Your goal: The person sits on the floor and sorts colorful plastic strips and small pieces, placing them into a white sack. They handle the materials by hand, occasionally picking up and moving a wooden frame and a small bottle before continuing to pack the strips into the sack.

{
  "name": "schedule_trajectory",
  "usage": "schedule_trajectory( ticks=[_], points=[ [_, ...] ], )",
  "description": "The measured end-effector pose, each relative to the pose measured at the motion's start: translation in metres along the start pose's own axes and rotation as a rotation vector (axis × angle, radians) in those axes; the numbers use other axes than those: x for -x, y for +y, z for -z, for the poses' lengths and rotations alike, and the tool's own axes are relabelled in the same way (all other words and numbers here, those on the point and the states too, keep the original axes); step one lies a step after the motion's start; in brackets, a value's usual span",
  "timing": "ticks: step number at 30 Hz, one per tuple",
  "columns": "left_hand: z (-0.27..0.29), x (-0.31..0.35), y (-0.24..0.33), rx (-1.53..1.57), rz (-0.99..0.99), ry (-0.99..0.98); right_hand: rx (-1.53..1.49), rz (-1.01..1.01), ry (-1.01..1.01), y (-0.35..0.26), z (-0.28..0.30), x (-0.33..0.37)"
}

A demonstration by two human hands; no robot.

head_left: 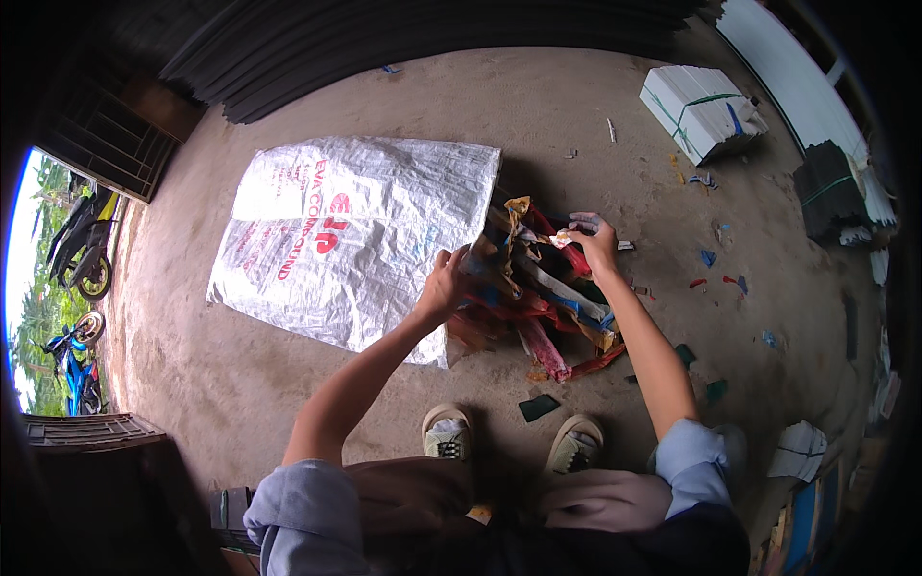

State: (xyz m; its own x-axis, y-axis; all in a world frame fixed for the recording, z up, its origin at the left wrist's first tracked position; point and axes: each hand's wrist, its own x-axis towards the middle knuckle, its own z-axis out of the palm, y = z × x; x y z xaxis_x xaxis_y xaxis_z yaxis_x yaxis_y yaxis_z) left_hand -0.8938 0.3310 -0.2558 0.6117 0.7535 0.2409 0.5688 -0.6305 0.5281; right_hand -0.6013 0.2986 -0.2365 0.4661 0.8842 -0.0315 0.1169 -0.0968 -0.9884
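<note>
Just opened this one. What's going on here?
A person is handling a heap of crumpled red, blue, white and yellowish strips at the open end of a large white woven sack, which lies on the grey concrete floor. The left hand is at the sack's opening beside the heap; the right hand is at the heap's far right side. Whether either grips anything is unclear.
</note>
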Motion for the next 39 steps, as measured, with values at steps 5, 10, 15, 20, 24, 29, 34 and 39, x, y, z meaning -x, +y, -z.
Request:
schedule_trajectory(
  ticks=[5,10,15,20,24,29,34,39],
  points=[
    [0.011,-0.004,0.025,-0.045,0.203,-0.046,0.796,0.178,-0.063,0.041,-0.014,-0.03],
    [-0.002,-0.009,0.018,-0.22,0.283,-0.032,0.74,-0.191,-0.408,0.069,-0.033,-0.028],
    [-0.005,-0.027,0.028,-0.076,0.343,0.02,0.428,0.088,-0.399,0.078,-0.07,0.024],
    [0.003,-0.041,0.035,0.1,0.214,0.115,0.073,0.091,-0.429,0.037,-0.087,0.052],
    [0.03,-0.072,0.083,0.157,0.043,0.115,0.595,0.902,-0.293,0.013,-0.104,0.036],
    [0.076,-0.073,0.111,0.347,-0.047,0.149,0.242,0.458,-0.344,-0.046,-0.1,0.051],
    [0.1,-0.067,0.123,0.419,-0.105,0.109,0.53,0.681,-0.209,-0.035,-0.087,0.048],
    [0.047,-0.061,0.081,0.185,-0.042,-0.089,0.65,0.513,-0.425,0.051,-0.064,0.043]
  ],
)
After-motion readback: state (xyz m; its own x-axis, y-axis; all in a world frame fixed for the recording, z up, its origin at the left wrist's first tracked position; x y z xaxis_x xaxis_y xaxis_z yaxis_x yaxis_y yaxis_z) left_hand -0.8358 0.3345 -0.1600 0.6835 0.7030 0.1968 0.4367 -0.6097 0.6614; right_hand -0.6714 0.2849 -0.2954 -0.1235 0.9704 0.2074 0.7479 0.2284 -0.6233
